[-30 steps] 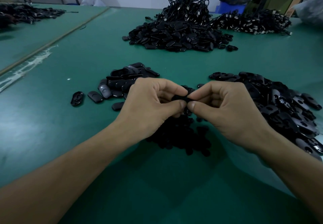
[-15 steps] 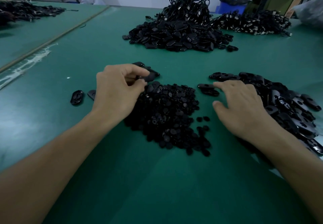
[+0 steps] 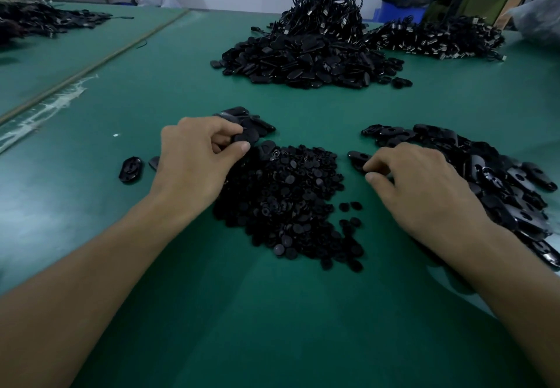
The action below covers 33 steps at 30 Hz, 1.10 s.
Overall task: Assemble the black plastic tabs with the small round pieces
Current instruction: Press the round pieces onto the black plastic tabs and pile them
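My left hand (image 3: 200, 160), at 9 o'clock, pinches a black tab (image 3: 247, 138) with curled fingers; my right hand (image 3: 424, 187), at 3 o'clock, has its fingers bent downward.

Right of frame, the black plastic tabs (image 3: 500, 181) look smooth and glossy; the small round pieces (image 3: 288, 199) at centre are matt. The green table mat (image 3: 272, 327) is smooth with faint sheen

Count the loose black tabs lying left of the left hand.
2: outer tab alone; inner tab against the left hand, partly hidden. More may lie beneath it.
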Available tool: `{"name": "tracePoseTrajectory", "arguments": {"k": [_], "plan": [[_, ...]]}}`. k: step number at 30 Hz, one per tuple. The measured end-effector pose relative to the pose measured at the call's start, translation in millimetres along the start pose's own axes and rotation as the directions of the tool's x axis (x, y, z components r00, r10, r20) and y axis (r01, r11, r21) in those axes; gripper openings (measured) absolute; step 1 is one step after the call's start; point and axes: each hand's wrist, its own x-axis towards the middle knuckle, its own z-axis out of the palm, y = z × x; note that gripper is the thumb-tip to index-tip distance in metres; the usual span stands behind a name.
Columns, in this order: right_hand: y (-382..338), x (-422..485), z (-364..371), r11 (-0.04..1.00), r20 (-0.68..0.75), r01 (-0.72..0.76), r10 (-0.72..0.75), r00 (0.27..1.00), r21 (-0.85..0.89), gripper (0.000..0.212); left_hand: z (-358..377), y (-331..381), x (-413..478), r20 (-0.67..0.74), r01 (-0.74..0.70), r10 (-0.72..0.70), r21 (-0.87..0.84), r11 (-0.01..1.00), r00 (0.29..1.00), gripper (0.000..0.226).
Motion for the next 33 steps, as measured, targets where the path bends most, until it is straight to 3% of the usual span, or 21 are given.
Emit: {"name": "tracePoseTrajectory", "arguments": {"k": [7,11,14,17,21,25,33], "plan": [[0.5,-1.7,-0.8,0.999,-0.116,0.006,-0.003,0.993,0.031,0.022,-0.8,-4.7,0.6,0.003,-0.006,0.006,0.079,0.997,1.000,0.028],[0.6,1.2,2.7,0.976,-0.184,0.041,-0.001,0.983,0.215,0.018,-1.2,-5.7,1.1,0.000,-0.024,0.024,0.133,0.991,1.000,0.037],[-4.2,0.7,2.6,0.907,-0.178,0.064,0.012,0.984,0.416,0.016,-0.3,1.3,-2.6,-0.005,-0.068,0.069,0.113,0.991,0.998,0.027],[-6.4,0.9,1.6,0.770,-0.112,0.060,0.016,0.994,0.636,0.024,2.8,19.8,-12.9,-0.006,-0.179,0.179,0.014,0.984,0.984,0.003],[-12.0,-0.1,2.5,0.612,-0.022,0.043,-0.041,0.999,0.790,0.026,11.6,39.8,-28.7,0.059,-0.228,0.246,-0.212,0.950,0.968,0.005],[-17.4,-1.7,5.4,0.513,-0.014,0.061,-0.094,0.995,0.856,0.028,16.2,41.5,-31.8,0.151,-0.100,0.166,-0.371,0.923,0.975,0.007],[-19.7,-2.3,7.1,0.456,-0.045,0.093,-0.114,0.992,0.885,0.020,14.4,42.6,-31.2,0.283,0.053,0.134,-0.567,0.822,0.950,0.018]]}}
